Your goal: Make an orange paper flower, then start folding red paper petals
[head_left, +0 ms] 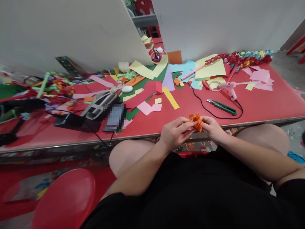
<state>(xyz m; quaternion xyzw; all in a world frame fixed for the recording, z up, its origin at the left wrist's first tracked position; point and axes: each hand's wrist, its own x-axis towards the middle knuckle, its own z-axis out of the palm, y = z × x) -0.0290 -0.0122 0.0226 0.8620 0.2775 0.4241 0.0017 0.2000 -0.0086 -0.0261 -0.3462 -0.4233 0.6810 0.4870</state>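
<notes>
An orange folded-paper flower [196,121] is held at the table's front edge, above my lap. My left hand [177,131] pinches it from the left, thumb and fingers closed on its petals. From the right, the fingertips of my right hand [212,127] grip its other side. Beyond the hands lie a green box cutter [222,107] and a pink hot glue gun [229,89] with a glue stick in its back and a black cord. A yellow paper strip [170,98] lies a little farther in, left of the cord.
Coloured paper scraps [145,108] cover much of the red table [281,101]. At left are a phone [114,117], a grey-and-black device [101,105] and heaped paper pieces. Folded-paper chains [252,59] lie at back right by a white panel [214,28]. A red stool [66,197] stands lower left.
</notes>
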